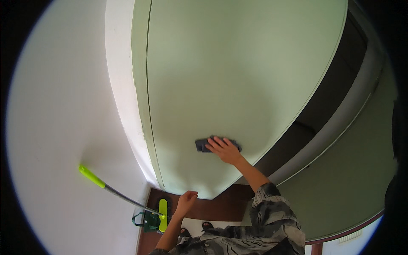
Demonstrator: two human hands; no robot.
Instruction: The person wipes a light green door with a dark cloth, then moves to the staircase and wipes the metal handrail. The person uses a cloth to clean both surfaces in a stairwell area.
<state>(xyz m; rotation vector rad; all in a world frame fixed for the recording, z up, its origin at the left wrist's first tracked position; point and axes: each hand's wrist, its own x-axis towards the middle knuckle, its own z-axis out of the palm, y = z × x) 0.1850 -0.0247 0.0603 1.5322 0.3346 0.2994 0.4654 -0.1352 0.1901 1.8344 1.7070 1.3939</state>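
A pale green door panel (223,79) fills the middle of the view. Against its lower part my right hand (224,149) presses a folded dark grey cloth (202,145), its fingers spread over it. My left hand (188,199) is at the panel's bottom edge with its fingers curled and no object visible in it; whether it touches the panel I cannot tell.
A mop with a lime green handle (92,176) and head (163,215) leans at the white wall (70,111) on the left. Beside its head is a dark green bag (149,222). A dark opening (299,134) lies right of the panel, above reddish-brown flooring (223,207).
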